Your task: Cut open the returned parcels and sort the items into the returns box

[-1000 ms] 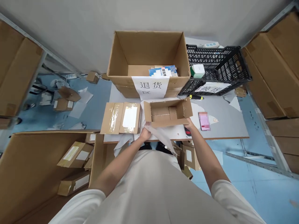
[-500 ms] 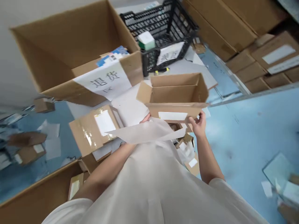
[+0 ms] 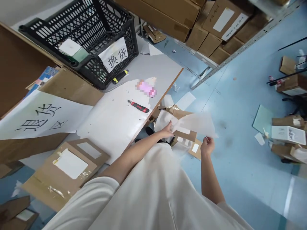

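A thin translucent white sheet (image 3: 198,124), like packing foam or film, is stretched past the table's edge, above the floor. My left hand (image 3: 166,131) is closed on its left part, thumb on top. At the lower right corner, my right hand (image 3: 207,146) pinches the sheet between thumb and fingers. Behind and below the sheet is a brown carton (image 3: 189,135) with a white label, partly covered by it; whether my left hand also touches this carton I cannot tell. A red and black utility knife (image 3: 138,106) lies on the white table (image 3: 107,118), left of my hands.
A black crate (image 3: 96,75) and a large carton (image 3: 79,86) stand on the table, with a yellow and black cutter (image 3: 120,76) and a blurred pink item (image 3: 146,88). A taped box (image 3: 69,163) is at the near left. Shelved cartons (image 3: 203,40) line the back; more boxes (image 3: 287,132) sit right.
The view has swung right. The open carton has left the tabletop and my right hand has let go of it. My right hand now grips the sheet, which has moved right, off the table.
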Demonstrator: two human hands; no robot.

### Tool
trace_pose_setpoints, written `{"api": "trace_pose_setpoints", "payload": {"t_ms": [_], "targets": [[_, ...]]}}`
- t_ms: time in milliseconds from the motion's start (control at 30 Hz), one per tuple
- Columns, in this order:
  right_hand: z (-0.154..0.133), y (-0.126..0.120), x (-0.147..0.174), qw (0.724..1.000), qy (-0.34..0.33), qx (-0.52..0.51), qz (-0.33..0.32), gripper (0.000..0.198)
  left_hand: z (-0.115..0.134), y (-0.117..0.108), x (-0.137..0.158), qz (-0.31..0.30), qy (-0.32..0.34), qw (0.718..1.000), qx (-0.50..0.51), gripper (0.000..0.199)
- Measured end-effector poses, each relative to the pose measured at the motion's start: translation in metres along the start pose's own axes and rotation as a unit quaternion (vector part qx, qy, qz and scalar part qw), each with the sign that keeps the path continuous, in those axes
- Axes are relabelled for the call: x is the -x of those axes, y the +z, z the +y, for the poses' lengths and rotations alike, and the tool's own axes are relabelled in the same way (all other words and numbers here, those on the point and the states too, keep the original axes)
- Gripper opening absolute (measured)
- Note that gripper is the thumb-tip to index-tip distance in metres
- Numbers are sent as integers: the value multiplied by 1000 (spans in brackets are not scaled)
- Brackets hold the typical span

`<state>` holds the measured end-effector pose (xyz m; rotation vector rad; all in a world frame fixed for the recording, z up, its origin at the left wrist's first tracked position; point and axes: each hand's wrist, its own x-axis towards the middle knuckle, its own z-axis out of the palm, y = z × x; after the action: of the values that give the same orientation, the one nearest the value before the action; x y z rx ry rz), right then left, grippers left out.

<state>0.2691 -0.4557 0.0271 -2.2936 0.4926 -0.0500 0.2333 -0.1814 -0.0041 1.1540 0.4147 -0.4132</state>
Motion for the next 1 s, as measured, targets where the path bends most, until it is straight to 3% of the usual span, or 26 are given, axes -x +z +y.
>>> {"api": "trace_pose_setpoints", "payload": {"t_ms": [67, 167, 300, 400, 500, 600, 700, 767, 833, 933, 967, 1000], "targets": [[-1, 1, -5, 1000, -9, 28, -6, 35, 2, -4, -2, -7, -46, 999, -6, 113], [-15, 7, -12, 998, -53, 43, 11, 48, 10, -16, 2, 5, -45, 999, 15, 113], [-45, 20, -19, 988, -105, 55, 102, 75, 19, -43, 22, 32, -24, 998, 40, 99], [-74, 38, -25, 978, -171, 44, 111, 78, 23, -69, 55, 106, 16, 993, 44, 75], [-108, 71, -27, 969, -245, -22, 8, 71, 23, -94, 104, 230, 76, 969, 56, 55], [-151, 123, -13, 940, -278, -102, -170, 57, 12, -111, 168, 358, 106, 924, 77, 49], [-201, 184, 27, 869, -328, -110, -353, 44, -12, -115, 231, 486, 112, 854, 148, 48], [-238, 218, 69, 798, -382, -84, -459, 41, -32, -111, 264, 579, 113, 778, 216, 46], [-274, 244, 120, 709, -433, -52, -554, 41, -50, -105, 289, 658, 105, 690, 283, 46], [-322, 275, 202, 547, -500, -7, -671, 42, -65, -101, 312, 699, 84, 591, 392, 55], [-334, 284, 229, 502, -498, 4, -708, 40, -66, -102, 317, 695, 80, 573, 428, 60], [-344, 293, 255, 480, -497, 9, -723, 37, -66, -105, 322, 685, 79, 562, 458, 64]]}}
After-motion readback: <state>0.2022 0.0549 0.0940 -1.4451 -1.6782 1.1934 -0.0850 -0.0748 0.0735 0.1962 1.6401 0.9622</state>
